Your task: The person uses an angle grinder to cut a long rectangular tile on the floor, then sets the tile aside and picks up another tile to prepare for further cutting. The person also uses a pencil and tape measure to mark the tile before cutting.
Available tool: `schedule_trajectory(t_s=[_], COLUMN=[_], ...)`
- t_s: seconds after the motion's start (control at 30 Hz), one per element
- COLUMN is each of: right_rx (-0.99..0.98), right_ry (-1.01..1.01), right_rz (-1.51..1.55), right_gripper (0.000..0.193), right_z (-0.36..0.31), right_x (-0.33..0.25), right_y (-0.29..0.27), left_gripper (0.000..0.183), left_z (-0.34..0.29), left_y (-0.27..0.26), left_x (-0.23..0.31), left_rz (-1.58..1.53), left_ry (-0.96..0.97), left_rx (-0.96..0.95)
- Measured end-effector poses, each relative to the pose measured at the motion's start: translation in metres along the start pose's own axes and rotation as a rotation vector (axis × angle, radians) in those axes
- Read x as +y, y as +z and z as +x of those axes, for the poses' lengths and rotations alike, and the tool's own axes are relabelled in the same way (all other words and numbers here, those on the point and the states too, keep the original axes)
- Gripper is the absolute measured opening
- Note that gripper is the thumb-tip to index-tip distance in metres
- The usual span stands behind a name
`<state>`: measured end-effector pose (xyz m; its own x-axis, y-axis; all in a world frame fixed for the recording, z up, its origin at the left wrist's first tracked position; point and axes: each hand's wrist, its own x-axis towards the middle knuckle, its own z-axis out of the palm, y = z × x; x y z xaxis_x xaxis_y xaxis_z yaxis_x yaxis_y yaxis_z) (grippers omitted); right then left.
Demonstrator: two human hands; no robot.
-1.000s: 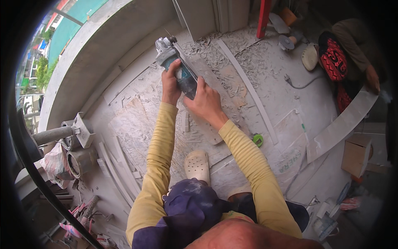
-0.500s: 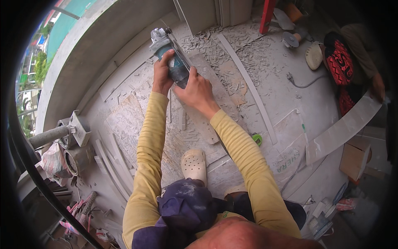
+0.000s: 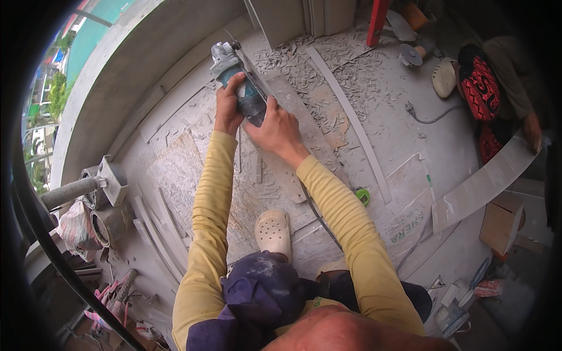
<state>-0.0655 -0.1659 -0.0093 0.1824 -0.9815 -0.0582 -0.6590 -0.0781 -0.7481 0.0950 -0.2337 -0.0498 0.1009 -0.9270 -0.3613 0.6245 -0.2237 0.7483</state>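
Note:
A teal and grey angle grinder (image 3: 249, 96) is held out in front of me, its metal head pointing away and to the left. Around its body wraps my left hand (image 3: 229, 108), thumb across the top. Closed at the tool's rear end is my right hand (image 3: 280, 131); its thumb lies by a thin pale strip (image 3: 253, 71) running along the grinder's right side. Whether that hand grips the strip too, I cannot tell. The disc is seen edge-on and hard to make out. Beneath lies a dusty pale board (image 3: 284, 167), and a dark cord (image 3: 321, 217) passes under my right forearm.
Broken offcuts (image 3: 328, 88) litter the floor beyond, beside a long narrow strip (image 3: 351, 120). A green tape measure (image 3: 363, 196) lies to the right. At the far right another person's hand (image 3: 532, 131) touches a curved-looking board strip (image 3: 486, 181). A second grinder (image 3: 411, 55) rests near a red post (image 3: 377, 23).
The grinder's head has shifted very slightly, while both hands keep their hold. More of the dark cord shows beside my right forearm. The other person's arm has moved a little.

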Motion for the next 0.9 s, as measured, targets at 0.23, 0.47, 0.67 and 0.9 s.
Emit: schedule_trajectory(t_s=[0.23, 0.47, 0.67, 0.9], right_rx=[-0.002, -0.008, -0.016, -0.018], right_ry=[0.003, 0.006, 0.018, 0.019], right_rz=[-0.001, 0.007, 0.011, 0.002], right_gripper=[0.074, 0.076, 0.076, 0.074], right_z=[-0.0006, -0.0009, -0.0016, -0.0007], right_x=[0.0013, 0.0003, -0.0010, -0.0012], right_y=[0.0004, -0.0009, -0.0025, -0.0032], left_gripper=[0.036, 0.037, 0.040, 0.040], left_z=[-0.0027, -0.0008, -0.0022, -0.0014], left_y=[0.0017, -0.0003, 0.0017, 0.0013], left_x=[0.0008, -0.0012, -0.0008, -0.0018], left_rz=[0.017, 0.013, 0.026, 0.031], left_ry=[0.008, 0.010, 0.002, 0.007], left_rx=[0.010, 0.019, 0.033, 0.027])
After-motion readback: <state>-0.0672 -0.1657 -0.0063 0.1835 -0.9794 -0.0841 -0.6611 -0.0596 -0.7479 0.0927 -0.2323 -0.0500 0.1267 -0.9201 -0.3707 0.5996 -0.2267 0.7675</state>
